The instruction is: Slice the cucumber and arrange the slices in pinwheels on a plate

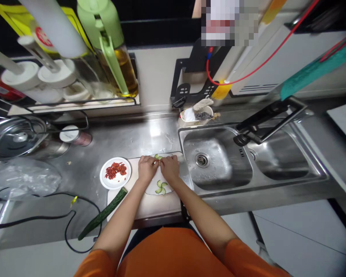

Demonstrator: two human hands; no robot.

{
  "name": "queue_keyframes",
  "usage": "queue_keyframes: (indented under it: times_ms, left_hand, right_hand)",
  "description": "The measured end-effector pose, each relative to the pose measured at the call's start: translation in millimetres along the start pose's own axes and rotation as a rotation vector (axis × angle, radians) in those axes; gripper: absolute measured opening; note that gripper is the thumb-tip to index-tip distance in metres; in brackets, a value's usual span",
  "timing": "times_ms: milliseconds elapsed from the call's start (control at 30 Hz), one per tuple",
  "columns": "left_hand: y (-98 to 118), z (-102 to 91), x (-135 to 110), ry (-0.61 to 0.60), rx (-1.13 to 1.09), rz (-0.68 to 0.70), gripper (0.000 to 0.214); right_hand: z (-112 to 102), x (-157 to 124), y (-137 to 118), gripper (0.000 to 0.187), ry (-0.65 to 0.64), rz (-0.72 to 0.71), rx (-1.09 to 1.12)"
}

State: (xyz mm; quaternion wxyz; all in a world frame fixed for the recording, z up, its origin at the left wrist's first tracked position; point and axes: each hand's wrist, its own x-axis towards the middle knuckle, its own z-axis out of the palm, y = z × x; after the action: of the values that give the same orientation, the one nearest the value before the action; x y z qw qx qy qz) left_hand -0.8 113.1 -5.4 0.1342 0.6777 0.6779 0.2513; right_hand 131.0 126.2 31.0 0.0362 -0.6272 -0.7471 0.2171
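Observation:
Both my hands meet over the far end of a white plate (152, 187) lying on a pale cutting board (144, 207). My left hand (146, 169) and my right hand (170, 169) have their fingertips pinched together on a small green cucumber slice. More cucumber slices (158, 156) lie just beyond the fingertips, partly hidden by them. Nearer to me on the plate, several curved cucumber slices (160, 187) form a pinwheel. A long uncut cucumber (103, 213) rests at the board's left edge. Left of the board, a white dish (103, 177) holds chopped red pieces (115, 170).
To the right is a double steel sink (219, 154) with a black faucet (265, 119). A lidded pot (19, 134), a plastic bag (31, 177) and a black cable (40, 217) occupy the left counter. An oil bottle (115, 57) stands on the rack above.

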Motion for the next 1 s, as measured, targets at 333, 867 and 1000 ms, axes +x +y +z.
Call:
queue_keyframes:
  times_ms: [333,867,1000]
  left_hand:
    - [-2.9,3.0,-0.1,0.015,-0.001,0.004,0.012]
    - [-5.1,5.4,-2.6,0.058,-0.059,-0.005,0.013]
    - [-5.3,5.2,-3.9,0.053,-0.06,-0.001,0.014]
  right_hand:
    - [0.6,3.9,-2.2,0.026,0.012,-0.009,0.01]
    - [5.7,6.3,-0.5,0.024,0.021,-0.015,0.027]
    - [5.4,6.1,-0.6,0.023,0.019,-0.029,0.017]
